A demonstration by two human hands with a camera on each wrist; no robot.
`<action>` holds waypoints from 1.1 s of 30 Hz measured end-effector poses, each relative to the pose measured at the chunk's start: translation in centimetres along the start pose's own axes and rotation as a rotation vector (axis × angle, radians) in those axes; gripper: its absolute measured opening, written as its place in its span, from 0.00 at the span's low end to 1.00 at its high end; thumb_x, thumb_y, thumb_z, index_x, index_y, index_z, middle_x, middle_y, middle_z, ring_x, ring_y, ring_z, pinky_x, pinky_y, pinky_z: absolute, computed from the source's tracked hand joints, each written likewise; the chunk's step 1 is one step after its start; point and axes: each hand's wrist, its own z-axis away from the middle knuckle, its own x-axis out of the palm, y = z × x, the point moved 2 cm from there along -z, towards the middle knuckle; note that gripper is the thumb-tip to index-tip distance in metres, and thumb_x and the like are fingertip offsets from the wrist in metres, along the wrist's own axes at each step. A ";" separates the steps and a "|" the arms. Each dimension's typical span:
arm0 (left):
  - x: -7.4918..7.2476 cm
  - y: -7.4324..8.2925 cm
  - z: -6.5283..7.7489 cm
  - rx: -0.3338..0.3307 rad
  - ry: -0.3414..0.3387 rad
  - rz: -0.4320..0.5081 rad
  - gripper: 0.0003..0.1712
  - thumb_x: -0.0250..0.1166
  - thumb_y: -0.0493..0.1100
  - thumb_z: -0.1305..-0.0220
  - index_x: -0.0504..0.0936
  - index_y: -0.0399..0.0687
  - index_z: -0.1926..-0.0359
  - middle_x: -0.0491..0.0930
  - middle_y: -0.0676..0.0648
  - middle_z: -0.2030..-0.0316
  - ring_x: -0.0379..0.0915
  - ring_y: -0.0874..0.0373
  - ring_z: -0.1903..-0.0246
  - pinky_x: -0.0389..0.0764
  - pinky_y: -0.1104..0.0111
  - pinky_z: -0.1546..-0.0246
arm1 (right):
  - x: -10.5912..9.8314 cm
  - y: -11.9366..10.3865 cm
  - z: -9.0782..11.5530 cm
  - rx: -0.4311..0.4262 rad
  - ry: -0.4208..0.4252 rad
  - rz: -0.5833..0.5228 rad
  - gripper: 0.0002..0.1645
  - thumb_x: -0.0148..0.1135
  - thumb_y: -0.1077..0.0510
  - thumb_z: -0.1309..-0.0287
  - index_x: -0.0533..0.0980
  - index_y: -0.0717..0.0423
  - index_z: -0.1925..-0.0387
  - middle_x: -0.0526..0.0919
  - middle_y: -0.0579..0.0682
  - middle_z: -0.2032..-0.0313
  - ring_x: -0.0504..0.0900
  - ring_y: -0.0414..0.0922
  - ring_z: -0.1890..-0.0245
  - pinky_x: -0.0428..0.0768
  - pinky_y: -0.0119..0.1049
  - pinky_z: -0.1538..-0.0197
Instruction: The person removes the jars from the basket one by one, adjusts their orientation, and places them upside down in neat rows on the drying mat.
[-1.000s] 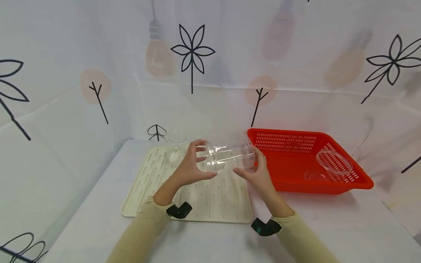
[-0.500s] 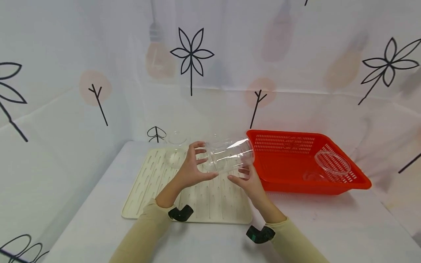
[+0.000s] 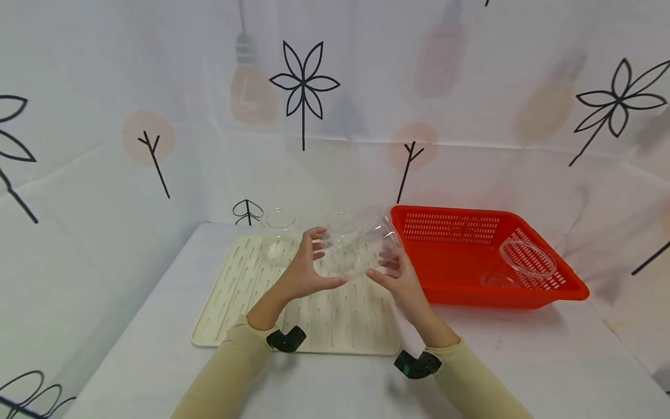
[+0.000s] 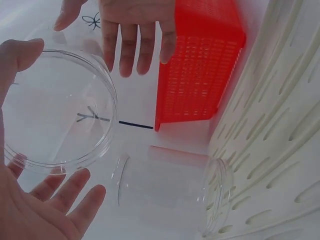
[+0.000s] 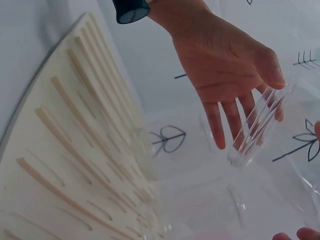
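A clear jar (image 3: 361,247) is tilted in mid-air over the cream ridged mat (image 3: 251,302). My left hand (image 3: 300,270) grips its ringed end, thumb below and fingers above. In the left wrist view the round end of the jar (image 4: 62,107) faces the camera. The right wrist view shows the left hand (image 5: 225,65) with its thumb on the ringed edge. My right hand (image 3: 403,285) is at the jar's other end, fingers partly seen through the clear wall. In the left wrist view the fingers of the right hand (image 4: 137,25) hang nearly straight; contact is hard to judge.
Behind the held jar, other clear jars stand on the mat, one at the left (image 3: 279,233) and one nearer the middle (image 3: 341,218). A red basket (image 3: 481,298) on the right holds a clear ring (image 3: 528,257) and another clear round piece (image 3: 499,280).
The jar's right end has swung so that it tilts more. My right hand loosened from that end, dropped left and down, then rose slightly. The left hand keeps its grip.
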 end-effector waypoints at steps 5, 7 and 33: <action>-0.1 -0.2 0.1 -0.025 -0.001 -0.044 0.53 0.75 0.44 0.55 0.49 0.48 0.34 0.57 0.44 0.38 0.58 0.49 0.39 0.62 0.59 0.39 | -0.4 -0.7 -0.2 -0.018 -0.008 -0.011 0.42 0.65 0.56 0.46 0.53 0.60 0.36 0.62 0.59 0.41 0.63 0.55 0.41 0.67 0.50 0.40; -0.1 -0.3 0.1 -0.049 -0.001 -0.065 0.51 0.75 0.46 0.55 0.51 0.49 0.35 0.60 0.43 0.39 0.59 0.49 0.39 0.62 0.59 0.39 | -0.5 -0.8 -0.3 -0.032 -0.009 -0.020 0.43 0.65 0.57 0.47 0.52 0.59 0.36 0.63 0.59 0.41 0.64 0.55 0.42 0.68 0.51 0.41; 0.2 -1.1 0.8 -0.159 -0.081 -0.201 0.49 0.73 0.58 0.55 0.60 0.45 0.37 0.68 0.47 0.39 0.60 0.51 0.38 0.65 0.51 0.42 | -0.5 -2.5 -1.3 -0.123 -0.088 0.034 0.49 0.70 0.58 0.54 0.51 0.53 0.35 0.65 0.57 0.44 0.68 0.54 0.45 0.70 0.54 0.45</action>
